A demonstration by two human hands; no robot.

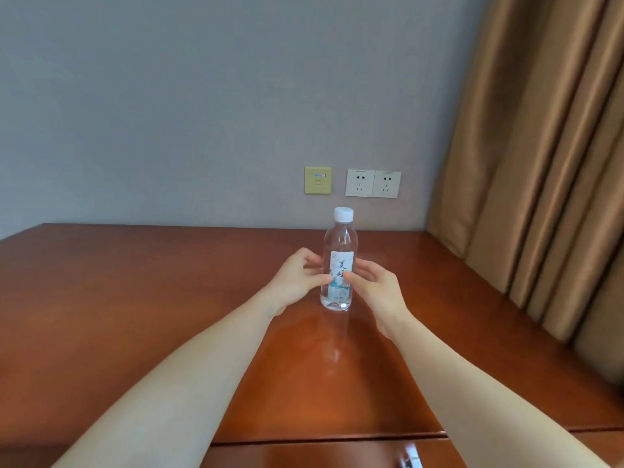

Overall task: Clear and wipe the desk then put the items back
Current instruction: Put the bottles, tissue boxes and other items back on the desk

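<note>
Reddish wood, head view: a capped water bottle (338,265) is held upright on the surface (135,298), gripped at its sides by the left hand (297,280) and right hand (376,288); whether it is being cleared or returned cannot be told.

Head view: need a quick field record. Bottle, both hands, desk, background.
bottle: clear, white cap on, upright, base on the desk
left hand: fingers curled round the bottle's left side, thumb at its front
right hand: fingers curled round its right side, thumb at its front
desk: glossy reddish-brown wood, set against the wall
wall: grey, with a double socket and a yellowish plate behind the bottle
curtain: tan, at the desk's right end
</note>
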